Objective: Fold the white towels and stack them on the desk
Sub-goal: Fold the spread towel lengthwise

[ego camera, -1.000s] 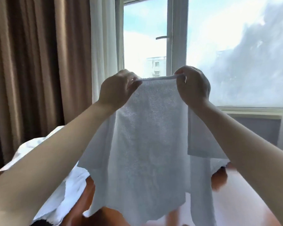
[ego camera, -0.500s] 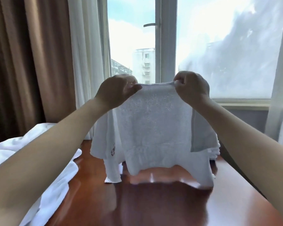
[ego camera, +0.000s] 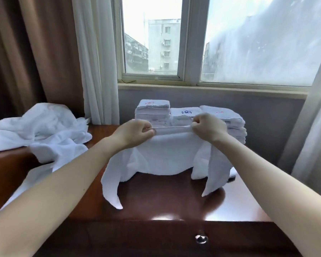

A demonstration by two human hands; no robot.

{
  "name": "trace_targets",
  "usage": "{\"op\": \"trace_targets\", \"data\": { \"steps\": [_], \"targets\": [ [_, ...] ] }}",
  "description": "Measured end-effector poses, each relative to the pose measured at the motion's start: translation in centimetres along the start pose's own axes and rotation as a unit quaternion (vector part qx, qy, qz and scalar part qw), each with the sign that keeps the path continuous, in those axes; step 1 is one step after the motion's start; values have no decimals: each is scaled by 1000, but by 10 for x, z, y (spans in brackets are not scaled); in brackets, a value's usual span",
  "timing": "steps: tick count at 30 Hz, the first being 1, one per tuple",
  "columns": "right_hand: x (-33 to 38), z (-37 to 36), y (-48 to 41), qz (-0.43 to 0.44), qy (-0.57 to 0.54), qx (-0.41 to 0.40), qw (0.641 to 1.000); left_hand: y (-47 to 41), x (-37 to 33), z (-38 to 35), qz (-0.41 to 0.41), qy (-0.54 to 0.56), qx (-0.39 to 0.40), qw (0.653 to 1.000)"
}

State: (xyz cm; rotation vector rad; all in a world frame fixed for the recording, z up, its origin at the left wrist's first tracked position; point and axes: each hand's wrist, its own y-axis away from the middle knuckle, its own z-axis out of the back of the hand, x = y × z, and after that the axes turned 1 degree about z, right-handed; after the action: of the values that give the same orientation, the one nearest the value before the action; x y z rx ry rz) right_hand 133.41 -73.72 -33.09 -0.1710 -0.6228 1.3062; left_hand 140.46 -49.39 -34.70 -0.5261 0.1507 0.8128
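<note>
**Holding white towel up over desk**

Gripping the soft white terry towel by its top edge. Clenching the left hand on one end of that edge and the right hand on the other, curled fingers and thumbs pinching the cloth. Stretching the edge taut between the two fists. Letting the rest drape below the hands, lower part touching the glossy red-brown wooden desk, two loose corners trailing toward the near side, one under each wrist.

Noting three stacks just beyond the hands, at the far edge of the desk: tall folded stack with red stitching past the left hand, lower folded stack with blue stitching between the fists, wide folded stack with red stitching past the right hand. Spotting a crumpled heap of unfolded white towels well out to the left of the left hand. Spotting a round silver drawer knob below the hands, on the desk front.
</note>
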Motion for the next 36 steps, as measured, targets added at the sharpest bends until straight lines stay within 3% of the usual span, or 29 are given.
{"op": "trace_targets", "data": {
  "steps": [4, 9, 18, 24, 30, 36],
  "targets": [
    [22, 34, -11, 43, -9, -148, 988, -15, -22, 49, -24, -46, -138, 989],
    [49, 89, -17, 83, -9, -261, 962, -11, -58, 115, -98, -106, -272, 951],
    [78, 157, -37, 155, -11, -371, 916, -19, -92, 197, -163, -175, -353, 904],
    [62, 117, -66, 145, -24, -328, 933, -50, -56, 167, -143, -183, -329, 915],
    [23, 17, -90, 125, -4, -227, 966, -78, 9, 80, -99, -149, -243, 953],
    [-9, -46, -100, 125, -33, -118, 984, -85, 49, 13, -109, -140, -222, 959]
  ]
}}
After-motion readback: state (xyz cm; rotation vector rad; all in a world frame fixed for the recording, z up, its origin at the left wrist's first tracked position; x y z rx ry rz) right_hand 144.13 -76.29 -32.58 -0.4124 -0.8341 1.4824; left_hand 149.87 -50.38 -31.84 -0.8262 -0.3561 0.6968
